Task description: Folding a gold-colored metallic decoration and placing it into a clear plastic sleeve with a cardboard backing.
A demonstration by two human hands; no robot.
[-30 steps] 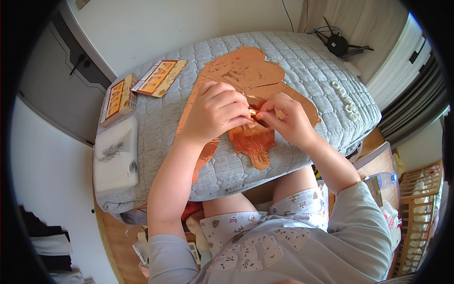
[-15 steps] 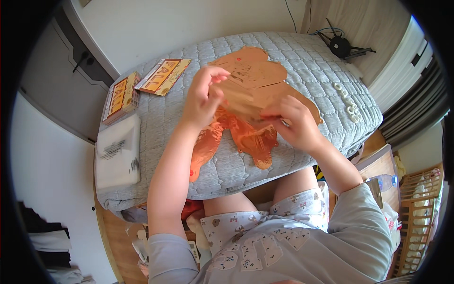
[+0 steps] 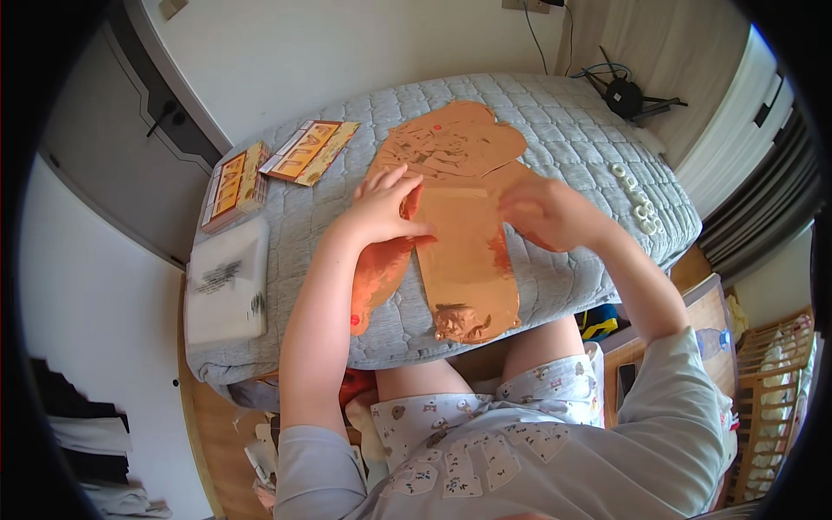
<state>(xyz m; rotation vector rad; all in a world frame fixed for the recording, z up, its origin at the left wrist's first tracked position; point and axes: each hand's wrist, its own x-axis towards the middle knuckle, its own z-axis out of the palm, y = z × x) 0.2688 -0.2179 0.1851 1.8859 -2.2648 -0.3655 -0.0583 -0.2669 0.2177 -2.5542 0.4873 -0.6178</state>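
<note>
Hands (image 3: 378, 208) at orange-brn foil (image 3: 468, 238): mid smooth, btm crinkled.

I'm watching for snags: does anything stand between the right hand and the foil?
Nothing visible does. The right hand is at the right side of the foil; blur hides whether they touch. The white rings lie farther right.

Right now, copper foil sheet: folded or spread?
Mostly spread: the copper foil sheet lies out across the grey quilted cover, its smooth middle strip between left hand and right hand. Near end crumpled; folds underneath, cannot tell.
</note>
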